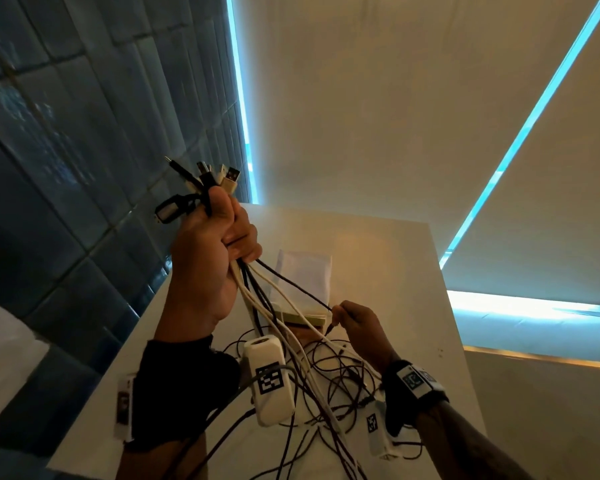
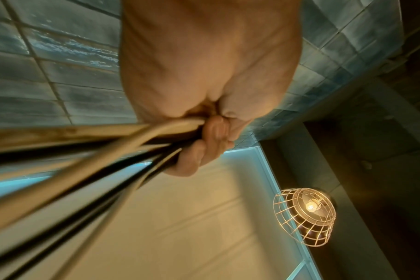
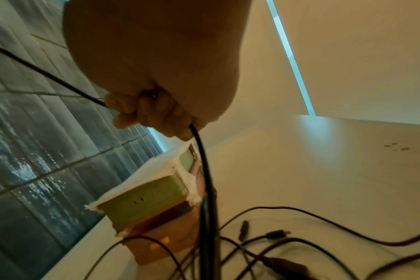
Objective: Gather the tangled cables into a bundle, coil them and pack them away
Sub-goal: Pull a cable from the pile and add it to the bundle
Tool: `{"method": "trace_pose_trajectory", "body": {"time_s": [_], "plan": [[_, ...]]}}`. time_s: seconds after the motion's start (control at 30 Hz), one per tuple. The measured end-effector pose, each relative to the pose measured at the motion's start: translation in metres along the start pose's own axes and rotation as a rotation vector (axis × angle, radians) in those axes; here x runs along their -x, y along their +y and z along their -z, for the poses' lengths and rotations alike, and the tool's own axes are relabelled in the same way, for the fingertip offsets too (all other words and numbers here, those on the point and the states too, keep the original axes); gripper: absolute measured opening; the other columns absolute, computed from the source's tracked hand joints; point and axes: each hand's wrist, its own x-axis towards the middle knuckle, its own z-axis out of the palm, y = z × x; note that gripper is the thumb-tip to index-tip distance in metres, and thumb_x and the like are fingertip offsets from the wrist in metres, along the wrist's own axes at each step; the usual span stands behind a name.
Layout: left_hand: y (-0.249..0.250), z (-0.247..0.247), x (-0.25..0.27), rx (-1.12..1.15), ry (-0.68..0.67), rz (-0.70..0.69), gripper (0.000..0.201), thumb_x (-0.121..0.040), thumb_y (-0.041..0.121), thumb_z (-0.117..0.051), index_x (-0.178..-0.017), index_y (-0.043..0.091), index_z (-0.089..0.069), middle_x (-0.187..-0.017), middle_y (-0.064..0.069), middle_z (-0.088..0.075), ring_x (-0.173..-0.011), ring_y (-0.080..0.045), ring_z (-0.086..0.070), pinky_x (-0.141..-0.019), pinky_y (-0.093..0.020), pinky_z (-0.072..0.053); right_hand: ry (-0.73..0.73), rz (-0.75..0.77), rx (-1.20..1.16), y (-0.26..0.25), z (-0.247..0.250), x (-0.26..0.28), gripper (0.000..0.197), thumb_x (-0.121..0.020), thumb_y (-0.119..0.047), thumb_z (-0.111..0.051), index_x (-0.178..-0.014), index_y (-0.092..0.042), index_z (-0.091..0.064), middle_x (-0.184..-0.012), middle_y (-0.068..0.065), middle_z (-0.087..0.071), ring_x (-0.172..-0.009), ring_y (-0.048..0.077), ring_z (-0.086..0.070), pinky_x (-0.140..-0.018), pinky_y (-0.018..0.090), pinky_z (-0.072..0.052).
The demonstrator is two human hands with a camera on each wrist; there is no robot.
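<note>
While your left hand [image 1: 215, 258] is raised above the desk [image 1: 388, 258], its fingers are wrapped tight round a bundle of cables [image 1: 257, 299], white and black together, with the plug ends [image 1: 219, 176] fanning out above your fist against the blue tiled wall [image 1: 66, 133]. Below the fist the cables drop in a loose spray to a tangle [image 1: 336, 379] lying on the desk near your wrists. Your right hand [image 1: 359, 322], lower and nearer the desk, pinches a single thin black cable [image 1: 298, 289] between thumb and fingertips; that strand runs taut up to the left fist, and the right wrist view shows it leaving the curled fingers [image 3: 156, 113] again and hanging down towards the tangle. Behind the right hand stands a small box [image 3: 151, 197] on the desk, just beside the tiled wall, with greenish sides, a brownish lower part and a white sheet [image 1: 305, 275] over its top; you cannot tell from any view what it contains, and no cable is seen inside it. White wrist units with black square markers [image 1: 271, 379] ride on both black wrist straps. From the left wrist view, a lit wire-cage lamp [image 2: 305, 217] is seen past your knuckles.
</note>
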Motion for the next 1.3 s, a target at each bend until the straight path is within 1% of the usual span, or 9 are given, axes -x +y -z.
{"method": "trace_pose_trajectory", "body": {"time_s": [0.17, 0.3, 0.47, 0.53, 0.6, 0.7, 1.07, 1.2, 1.3], "plan": [[-0.007, -0.005, -0.003, -0.114, 0.062, 0.136, 0.037, -0.100, 0.036, -0.032, -0.069, 0.016, -0.036, -0.046, 0.008, -0.031, -0.037, -0.005, -0.023, -0.040, -0.020, -0.021, 0.203, 0.011, -0.250, -0.056, 0.007, -0.007, 0.022, -0.095, -0.018, -0.056, -0.081, -0.005, -0.066, -0.060, -0.001, -0.057, -0.048, 0.006, -0.046, -0.048, 0.021, -0.039], [-0.017, -0.006, -0.001, -0.228, 0.163, 0.235, 0.031, -0.103, 0.034, -0.032, -0.083, 0.014, -0.046, -0.056, -0.002, -0.057, -0.041, -0.013, -0.049, -0.039, -0.021, -0.035, 0.100, 0.232, -0.499, -0.125, 0.022, 0.001, 0.016, -0.096, -0.016, -0.055, -0.085, -0.007, -0.063, -0.056, -0.007, -0.044, -0.046, 0.008, -0.034, -0.043, 0.021, -0.031], [-0.013, -0.010, -0.001, -0.056, 0.046, 0.232, 0.045, -0.103, 0.037, -0.022, -0.135, 0.009, -0.038, -0.105, -0.020, -0.070, -0.093, -0.034, -0.070, -0.074, -0.041, -0.060, -0.144, 0.502, -0.497, -0.162, 0.027, 0.018, 0.015, -0.093, -0.008, -0.053, -0.082, -0.002, -0.061, -0.058, -0.013, -0.050, -0.048, 0.003, -0.036, -0.048, 0.015, -0.032], [-0.007, -0.014, -0.001, 0.119, -0.020, 0.183, 0.040, -0.101, 0.039, -0.024, -0.118, 0.009, -0.046, -0.102, -0.018, -0.071, -0.092, -0.033, -0.070, -0.076, -0.041, -0.059, -0.224, 0.470, -0.474, -0.154, 0.024, 0.018, 0.016, -0.092, -0.009, -0.055, -0.079, -0.005, -0.063, -0.060, -0.008, -0.050, -0.049, 0.002, -0.036, -0.049, 0.014, -0.031], [-0.002, -0.015, -0.001, 0.219, -0.044, 0.138, 0.035, -0.097, 0.041, -0.029, -0.093, 0.011, -0.047, -0.082, -0.008, -0.072, -0.068, -0.021, -0.068, -0.065, -0.032, -0.056, -0.255, 0.374, -0.453, -0.138, 0.022, 0.016, 0.019, -0.093, -0.014, -0.056, -0.077, -0.009, -0.064, -0.060, 0.000, -0.046, -0.048, 0.005, -0.033, -0.047, 0.016, -0.028], [0.000, -0.016, 0.000, 0.271, -0.084, 0.101, 0.038, -0.100, 0.041, -0.024, -0.076, 0.018, -0.043, -0.060, 0.004, -0.054, -0.045, -0.007, -0.040, -0.050, -0.021, -0.037, -0.220, 0.261, -0.381, -0.104, 0.019, 0.010, 0.023, -0.096, -0.010, -0.052, -0.079, 0.001, -0.063, -0.061, -0.007, -0.050, -0.051, 0.000, -0.039, -0.050, 0.012, -0.033], [-0.005, -0.006, -0.002, 0.268, -0.017, 0.050, 0.036, -0.099, 0.039, -0.031, -0.072, 0.018, -0.042, -0.051, 0.010, -0.033, -0.042, -0.004, -0.030, -0.044, -0.019, -0.029, -0.068, 0.074, -0.235, -0.023, -0.011, -0.001, 0.023, -0.092, 0.002, -0.051, -0.072, 0.008, -0.059, -0.066, 0.003, -0.052, -0.059, 0.001, -0.047, -0.061, 0.016, -0.041], [0.000, -0.002, -0.001, 0.184, -0.025, 0.022, 0.033, -0.095, 0.040, -0.037, -0.072, 0.017, -0.041, -0.050, 0.010, -0.036, -0.039, -0.003, -0.026, -0.041, -0.020, -0.027, -0.010, -0.016, -0.104, 0.010, -0.018, -0.003, 0.035, -0.091, -0.003, -0.055, -0.060, -0.018, -0.061, -0.055, -0.009, -0.052, -0.054, 0.000, -0.046, -0.061, 0.027, -0.039], [0.003, -0.002, -0.003, 0.073, 0.027, 0.033, 0.030, -0.090, 0.040, -0.039, -0.072, 0.016, -0.039, -0.049, 0.009, -0.039, -0.037, -0.004, -0.026, -0.040, -0.018, -0.025, 0.087, -0.040, -0.051, 0.000, -0.013, -0.009, 0.026, -0.089, -0.009, -0.059, -0.065, -0.015, -0.068, -0.056, -0.007, -0.059, -0.054, 0.002, -0.050, -0.060, 0.032, -0.043]]}}
